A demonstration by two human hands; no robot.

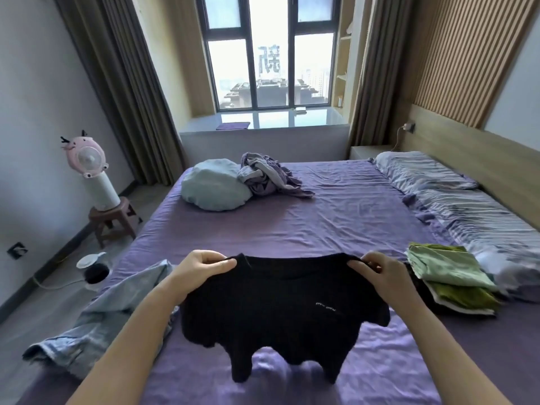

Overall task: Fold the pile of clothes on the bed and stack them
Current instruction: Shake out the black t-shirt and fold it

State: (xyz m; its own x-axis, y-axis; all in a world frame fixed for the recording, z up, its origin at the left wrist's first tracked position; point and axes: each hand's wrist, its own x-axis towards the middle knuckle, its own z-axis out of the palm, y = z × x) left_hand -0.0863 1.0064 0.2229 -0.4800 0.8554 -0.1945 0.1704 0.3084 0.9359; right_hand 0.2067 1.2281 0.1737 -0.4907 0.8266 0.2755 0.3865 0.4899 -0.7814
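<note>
While both hands are raised over the near part of the bed, a black short-sleeved T-shirt [280, 311] with small pale lettering on the chest hangs between them, held up by its shoulders. The left hand [204, 268] pinches the left shoulder seam between thumb and curled fingers; the right hand [377, 271] pinches the right shoulder in the same way. The shirt's body droops toward the wrinkled purple bed sheet [321, 226], and its uneven lower edge hangs just above or on the sheet; I cannot tell which.

Just left of the shirt, a light blue denim garment [102, 320] lies rumpled along the bed's edge. To the right, near the right hand, a stack of folded green clothes [450, 276] sits on the sheet, pale green on top and olive beneath, with a white edge at the bottom. Beyond that stack a grey-and-white striped blanket [467, 206] runs along the wooden headboard side.

At the far end of the bed, well apart from the hands, a crumpled lilac-and-grey heap of clothes [268, 176] touches a round pale blue cushion [213, 188]. On the floor to the left, a pink cartoon-shaped fan [87, 154] stands on a small brown stool [112, 219]
</note>
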